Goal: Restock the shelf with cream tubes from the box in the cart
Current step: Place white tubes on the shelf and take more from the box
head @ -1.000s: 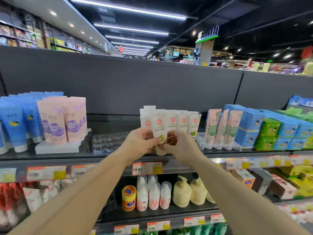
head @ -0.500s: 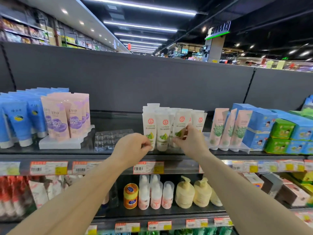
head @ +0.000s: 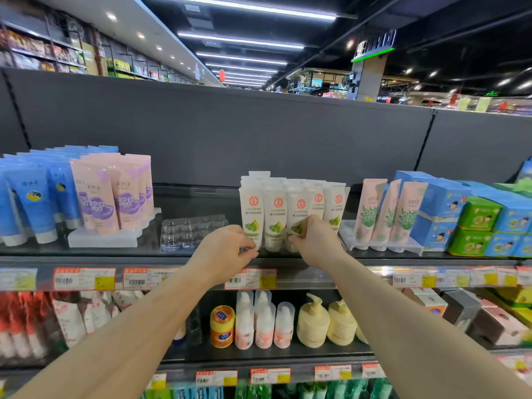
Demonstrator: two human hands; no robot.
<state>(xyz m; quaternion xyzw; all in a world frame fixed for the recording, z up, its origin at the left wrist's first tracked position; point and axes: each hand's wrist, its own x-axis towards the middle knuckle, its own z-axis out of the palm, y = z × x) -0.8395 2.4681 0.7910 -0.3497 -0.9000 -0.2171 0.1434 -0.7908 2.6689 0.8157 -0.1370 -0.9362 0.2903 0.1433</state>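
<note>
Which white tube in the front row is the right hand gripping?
The third white tube from the left; the right hand pinches its lower part, unlike its neighbours.

Both forearms bare, stretched fwd & up, converging. Left hand (head: 227, 249) knuckles up, fingers curled, thumb & fingertips pinched at right edge. Right hand (head: 313, 240) curled too, fingertips pointing left.

The top shelf (head: 201, 197) is dark. On it, from the left, stand blue tubes (head: 31, 208), pink tubes (head: 112, 197) on a white tray (head: 100, 240), an empty clear tray (head: 187, 231), white cream tubes (head: 276, 208), pink aloe tubes (head: 385, 214), and stacked blue and green boxes (head: 472, 223).
</note>
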